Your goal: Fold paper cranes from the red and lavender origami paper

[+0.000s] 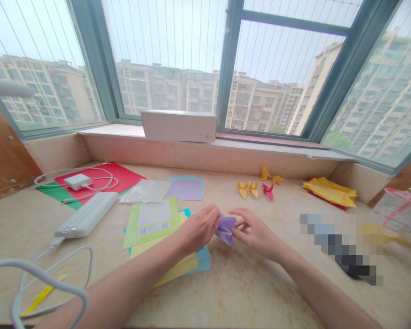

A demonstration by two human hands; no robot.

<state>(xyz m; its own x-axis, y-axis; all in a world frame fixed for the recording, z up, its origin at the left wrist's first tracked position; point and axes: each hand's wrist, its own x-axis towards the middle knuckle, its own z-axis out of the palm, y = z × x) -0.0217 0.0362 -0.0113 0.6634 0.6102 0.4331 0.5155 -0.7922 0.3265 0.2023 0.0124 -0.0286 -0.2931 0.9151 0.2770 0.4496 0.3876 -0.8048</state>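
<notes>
A small folded piece of purple paper is between my two hands, above the stone-patterned surface. My left hand has its fingers closed on the paper's left side. At the paper's right edge, my right hand pinches it with thumb and a finger, the index finger raised above. Left of the paper, under my left forearm, lie yellow sheets, blue sheets and a green patterned packet. Several folded yellow and orange paper birds and a red one stand behind my right hand.
A power bank, charger and white cables lie left, near red sheets. Purple square sheets lie behind. A white box sits on the sill. Yellow papers and a clear cup are right.
</notes>
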